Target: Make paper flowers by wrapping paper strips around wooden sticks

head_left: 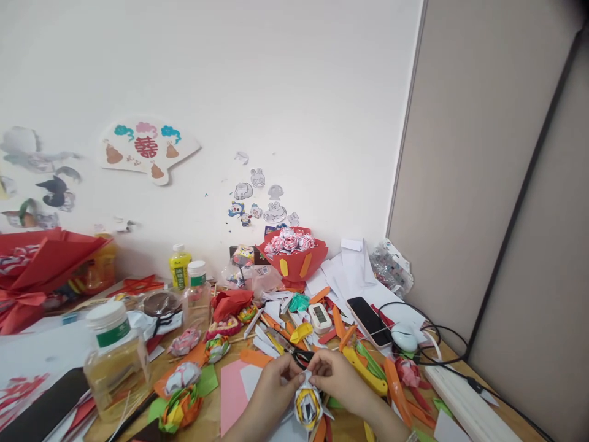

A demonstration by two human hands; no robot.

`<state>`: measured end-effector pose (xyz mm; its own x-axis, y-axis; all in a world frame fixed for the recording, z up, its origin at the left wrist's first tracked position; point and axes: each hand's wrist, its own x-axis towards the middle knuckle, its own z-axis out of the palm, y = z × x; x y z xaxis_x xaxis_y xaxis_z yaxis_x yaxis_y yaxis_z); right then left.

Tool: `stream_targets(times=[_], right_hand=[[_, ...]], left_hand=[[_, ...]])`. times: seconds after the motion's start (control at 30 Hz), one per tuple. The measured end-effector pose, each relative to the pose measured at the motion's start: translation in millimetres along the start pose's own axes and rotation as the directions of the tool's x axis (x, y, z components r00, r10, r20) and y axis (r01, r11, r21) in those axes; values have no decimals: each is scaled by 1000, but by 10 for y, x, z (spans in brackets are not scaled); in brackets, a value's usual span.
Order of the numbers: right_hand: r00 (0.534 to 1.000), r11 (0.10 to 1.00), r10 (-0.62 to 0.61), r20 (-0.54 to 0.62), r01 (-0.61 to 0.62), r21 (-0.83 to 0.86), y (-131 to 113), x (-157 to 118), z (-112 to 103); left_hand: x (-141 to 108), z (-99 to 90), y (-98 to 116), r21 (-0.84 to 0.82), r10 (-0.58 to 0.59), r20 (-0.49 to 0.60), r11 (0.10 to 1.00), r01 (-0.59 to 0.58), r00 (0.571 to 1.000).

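Low in the head view, my left hand (275, 393) and my right hand (338, 379) meet with fingertips pinched on the upper edge of a yellow and white paper flower (308, 407). The flower hangs below the fingers, its rolled centre facing the camera. Both hands have bent, closed fingers. Just beyond them lie scissors (283, 341), partly hidden. A yellow cutter (365, 370) rests beside my right hand. Pink paper (232, 393) is to the left of my left hand.
A red bouquet (299, 258) stands by the wall. Clear jars (117, 368), several paper flowers (181, 408), a phone (369, 321), a white timer (320, 318), a black cable (442, 331) and a white power strip (469, 402) surround the work area. Paper scraps cover much of the table.
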<state>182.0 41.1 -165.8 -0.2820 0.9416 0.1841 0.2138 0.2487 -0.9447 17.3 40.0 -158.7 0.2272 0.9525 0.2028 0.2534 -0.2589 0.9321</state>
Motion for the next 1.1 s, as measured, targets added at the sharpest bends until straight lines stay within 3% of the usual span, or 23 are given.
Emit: stream_targets(times=[0.17, 0.23, 0.37, 0.57, 0.87, 0.97, 1.1], right_hand=[[999, 996, 33, -38, -36, -85, -31, -38, 46], [999, 994, 27, -39, -31, -101, -64, -55, 66], [999, 995, -10, -39, 6, -99, -119, -71, 82], [999, 992, 42, 1, -42, -118, -161, -69, 72], [997, 958, -78, 10, 78, -276, -211, -96, 53], [996, 963, -79, -43, 65, -263, -162, -69, 58], [977, 991, -62, -204, 37, -125, -66, 5, 51]], left_hand=[[33, -64, 5, -32, -112, 226, 992, 122, 968], [41, -94, 8, -9, -117, 267, 992, 124, 957], [29, -116, 44, 34, -73, 221, 997, 67, 973], [-9, -128, 112, 97, -13, 197, 995, -6, 980], [-59, -160, 190, 254, 8, 173, 966, -52, 985], [-58, -227, 257, 193, -17, 231, 981, -29, 973], [-72, -303, 238, 96, 62, 322, 991, -98, 945]])
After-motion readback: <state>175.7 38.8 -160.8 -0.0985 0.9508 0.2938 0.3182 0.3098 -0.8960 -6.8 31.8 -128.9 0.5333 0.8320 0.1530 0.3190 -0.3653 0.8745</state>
